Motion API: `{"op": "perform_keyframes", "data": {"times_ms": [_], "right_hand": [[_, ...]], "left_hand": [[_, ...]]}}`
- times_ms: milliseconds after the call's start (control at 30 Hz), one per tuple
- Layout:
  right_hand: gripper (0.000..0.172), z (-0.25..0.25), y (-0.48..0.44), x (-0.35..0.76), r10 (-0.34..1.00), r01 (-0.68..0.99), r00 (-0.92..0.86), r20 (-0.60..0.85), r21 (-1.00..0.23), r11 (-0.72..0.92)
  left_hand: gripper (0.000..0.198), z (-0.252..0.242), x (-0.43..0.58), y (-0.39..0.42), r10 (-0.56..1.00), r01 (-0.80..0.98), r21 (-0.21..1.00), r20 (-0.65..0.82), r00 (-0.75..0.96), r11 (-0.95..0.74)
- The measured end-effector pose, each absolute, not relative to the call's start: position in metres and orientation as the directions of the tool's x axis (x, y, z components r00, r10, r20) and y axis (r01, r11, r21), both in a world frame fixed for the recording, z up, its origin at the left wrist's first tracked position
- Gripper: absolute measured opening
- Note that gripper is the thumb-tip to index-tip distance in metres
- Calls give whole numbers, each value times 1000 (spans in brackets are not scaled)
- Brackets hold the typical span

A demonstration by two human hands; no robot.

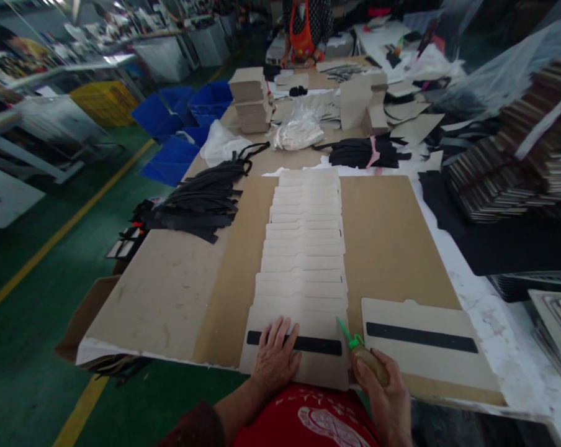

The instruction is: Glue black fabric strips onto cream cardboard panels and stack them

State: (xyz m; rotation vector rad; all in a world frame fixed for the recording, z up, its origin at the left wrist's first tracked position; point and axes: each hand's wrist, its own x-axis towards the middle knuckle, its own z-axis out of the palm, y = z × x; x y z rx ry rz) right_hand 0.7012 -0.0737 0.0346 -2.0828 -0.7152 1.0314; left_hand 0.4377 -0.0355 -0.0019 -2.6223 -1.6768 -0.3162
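Observation:
My left hand (275, 355) lies flat with spread fingers on a black strip (318, 345) stuck across the nearest beige card (327, 366). That card is the front one of a long overlapping row of beige cards (306, 248) running away from me on a brown board (392, 242). My right hand (386, 391) is closed round a glue bottle (367, 357) with a green nozzle (348, 332) that points up-left toward the strip's right end. A separate beige card with a black strip (424, 344) lies to the right.
A pile of black strips (201, 202) sits at the left of the table, more black strips (364, 152) at the back. Stacks of dark cards (508, 167) rise on the right. Blue bins (187, 118) stand on the green floor. A person in an orange apron (303, 31) works at the far end.

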Motion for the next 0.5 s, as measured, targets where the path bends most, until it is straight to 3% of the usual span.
{"op": "perform_keyframes", "data": {"times_ms": [167, 500], "right_hand": [[51, 32, -72, 701, 840, 403, 463, -282, -778, -483], [41, 28, -66, 679, 907, 519, 371, -199, -766, -380]], "left_hand": [[56, -2, 438, -36, 901, 899, 139, 199, 386, -416], [56, -4, 437, -36, 905, 886, 205, 194, 380, -416]]}}
